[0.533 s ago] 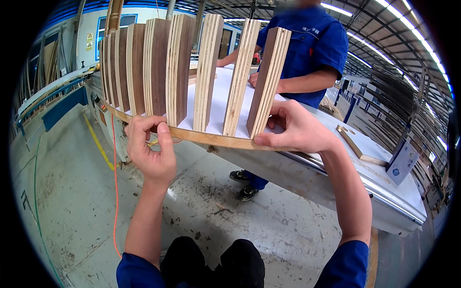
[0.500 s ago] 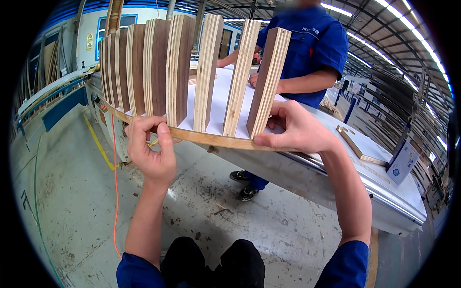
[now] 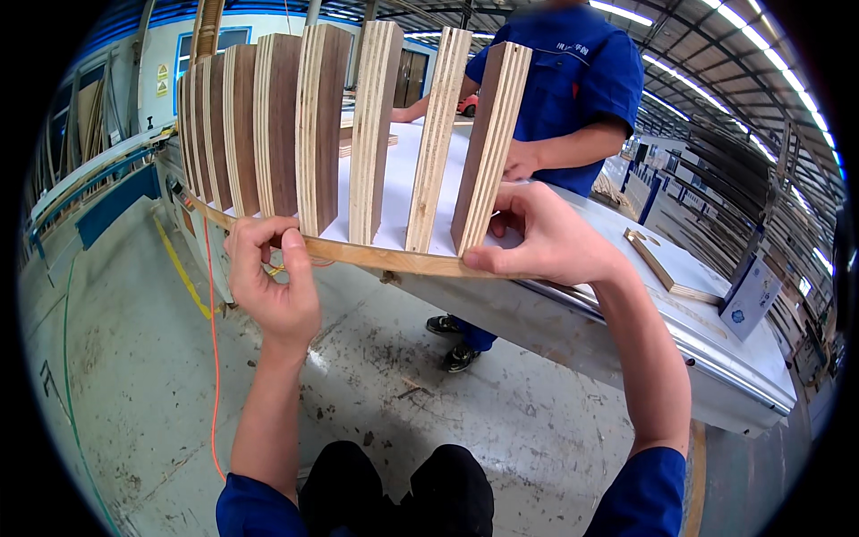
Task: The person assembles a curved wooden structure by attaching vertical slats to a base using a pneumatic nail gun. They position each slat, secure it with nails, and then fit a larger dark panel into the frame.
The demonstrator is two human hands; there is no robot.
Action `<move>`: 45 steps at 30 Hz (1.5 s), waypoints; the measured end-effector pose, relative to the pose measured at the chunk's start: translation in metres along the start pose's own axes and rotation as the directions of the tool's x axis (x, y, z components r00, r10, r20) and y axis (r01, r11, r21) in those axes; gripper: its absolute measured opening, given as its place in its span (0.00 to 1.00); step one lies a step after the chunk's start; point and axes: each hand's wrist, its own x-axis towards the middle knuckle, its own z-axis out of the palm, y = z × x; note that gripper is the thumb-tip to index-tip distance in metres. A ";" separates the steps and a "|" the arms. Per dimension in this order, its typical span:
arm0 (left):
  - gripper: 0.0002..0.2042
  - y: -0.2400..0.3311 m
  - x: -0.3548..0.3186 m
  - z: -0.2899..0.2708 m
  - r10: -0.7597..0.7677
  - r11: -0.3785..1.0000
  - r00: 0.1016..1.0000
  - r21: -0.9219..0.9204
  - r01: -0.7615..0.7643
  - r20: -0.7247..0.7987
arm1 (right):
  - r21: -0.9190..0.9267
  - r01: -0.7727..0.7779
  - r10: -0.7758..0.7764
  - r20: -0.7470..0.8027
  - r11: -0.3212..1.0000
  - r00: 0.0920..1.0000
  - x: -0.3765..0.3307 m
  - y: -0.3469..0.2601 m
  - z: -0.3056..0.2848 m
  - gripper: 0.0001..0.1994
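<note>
Slats (image 3: pixel 322 125) stand upright in a row along the surface's (image 3: pixel 595 217) near edge, just behind a curved strip (image 3: pixel 385 257). Both forearms reach up from below, elbows bent, wrists near that edge. The left hand (image 3: pixel 277 286) curls with thumb and index finger nearly meeting, the thumb tip on the strip; whether they pinch it, I cannot tell. The right hand (image 3: pixel 559 237) is half curled at the end slat's foot, thumb in front, other fingers partly hidden behind; their hold is unclear. Gaps part the right-hand slats; right of that hand, bare surface reaches toward a board (image 3: pixel 671 268).
</note>
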 end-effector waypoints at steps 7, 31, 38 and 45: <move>0.02 -0.003 -0.001 -0.003 0.048 0.999 0.998 0.006 -0.048 0.052 | 0.012 -0.007 0.007 -0.033 1.000 0.999 0.001 0.009 -0.001 0.27; 0.02 -0.001 -0.002 0.004 -0.010 0.999 1.000 -0.047 0.010 -0.011 | -0.047 -0.041 0.043 0.031 0.998 0.999 0.001 0.001 -0.005 0.25; 0.02 -0.006 -0.001 -0.004 0.059 0.998 0.997 0.032 -0.060 0.050 | 0.375 0.110 0.018 -0.322 0.920 0.947 0.012 0.017 -0.005 0.44; 0.02 -0.001 0.001 -0.001 -0.006 1.000 1.000 0.012 0.006 0.001 | 0.323 0.596 -0.037 -0.859 0.735 0.511 0.034 -0.066 0.001 0.18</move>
